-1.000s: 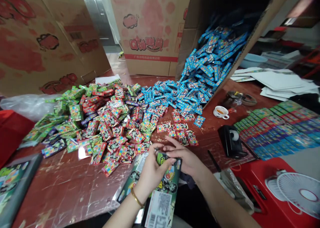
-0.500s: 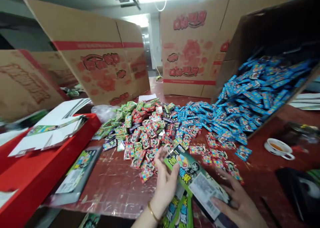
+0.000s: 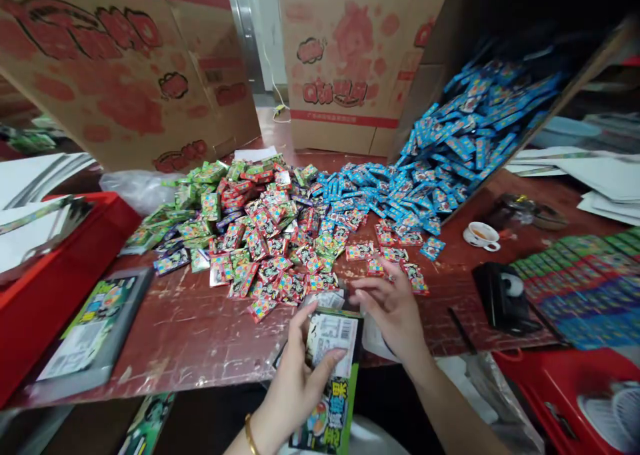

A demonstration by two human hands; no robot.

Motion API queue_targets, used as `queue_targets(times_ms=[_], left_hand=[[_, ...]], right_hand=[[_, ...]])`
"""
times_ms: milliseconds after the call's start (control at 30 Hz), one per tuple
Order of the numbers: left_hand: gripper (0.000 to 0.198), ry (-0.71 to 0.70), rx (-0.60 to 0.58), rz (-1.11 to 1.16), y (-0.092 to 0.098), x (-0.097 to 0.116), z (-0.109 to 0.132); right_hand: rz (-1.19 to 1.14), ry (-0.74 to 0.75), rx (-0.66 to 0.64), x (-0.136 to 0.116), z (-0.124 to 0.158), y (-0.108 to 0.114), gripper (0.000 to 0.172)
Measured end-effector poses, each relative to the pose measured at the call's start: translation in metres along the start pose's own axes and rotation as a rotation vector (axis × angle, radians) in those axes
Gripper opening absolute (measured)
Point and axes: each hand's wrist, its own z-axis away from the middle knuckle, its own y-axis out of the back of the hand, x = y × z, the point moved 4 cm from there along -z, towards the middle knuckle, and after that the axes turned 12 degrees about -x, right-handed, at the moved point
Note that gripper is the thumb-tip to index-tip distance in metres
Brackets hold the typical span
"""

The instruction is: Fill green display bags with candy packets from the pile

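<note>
Head camera: left hand (image 3: 295, 383) clamps the green carton (image 3: 336, 332) by its left edge, thumb across the barcode face, low at the bench (image 3: 200, 335) edge. Right hand (image 3: 395, 308) is loosely open, fingers at the carton's top, near the sweet packets (image 3: 265, 235).

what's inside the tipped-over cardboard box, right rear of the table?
The tipped box holds blue packets, spilled from its mouth onto the table, where they meet the red and green packets. The box's deep end is dark, and anything under the heap is covered.
</note>
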Motion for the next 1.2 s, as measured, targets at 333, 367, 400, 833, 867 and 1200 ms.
queue_targets(times_ms=[333, 367, 400, 833, 867, 1200], left_hand=[[0.054, 0.124, 0.053, 0.189, 0.002, -0.022, 0.014], [0.054, 0.13, 0.062, 0.183, 0.002, -0.023, 0.015], [0.05, 0.136, 0.077, 0.173, 0.004, -0.025, 0.016], [0.01, 0.034, 0.186, 0.082, 0.007, -0.023, 0.017], [0.006, -0.024, 0.194, 0.057, 0.006, -0.019, 0.016], [0.018, 0.161, 0.155, 0.269, 0.017, -0.019, 0.012]], right_hand=[[-0.019, 0.14, 0.112, 0.034, 0.042, -0.038, 0.053], [-0.06, 0.118, 0.1, 0.036, 0.041, -0.039, 0.051], [-0.106, 0.088, 0.081, 0.038, 0.039, -0.041, 0.05], [-0.25, -0.045, -0.018, 0.037, 0.042, -0.048, 0.054], [-0.214, -0.061, -0.059, 0.036, 0.043, -0.049, 0.049], [-0.07, 0.008, -0.088, 0.03, 0.039, -0.048, 0.058]])
